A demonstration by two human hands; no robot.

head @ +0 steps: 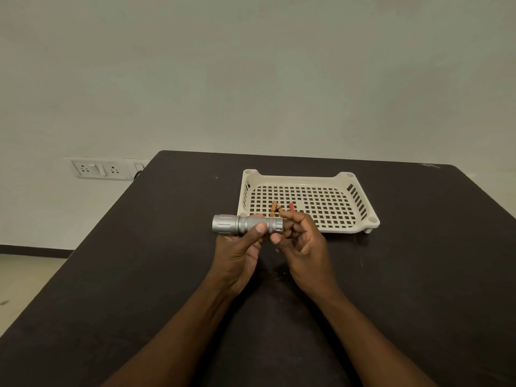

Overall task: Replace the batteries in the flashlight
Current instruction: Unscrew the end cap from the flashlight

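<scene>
Flashlight [247, 224] (tail cap apparently on) sits gripped in left hand [240, 250]; right hand's [300, 241] curled fingers [287, 216] touch its end, batteries [276, 208] unswapped.

Silver flashlight [247, 224] held level, orange batteries [274, 208] in tray

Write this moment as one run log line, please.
left hand: grips flashlight | right hand: at tail end | batteries: in tray
</scene>
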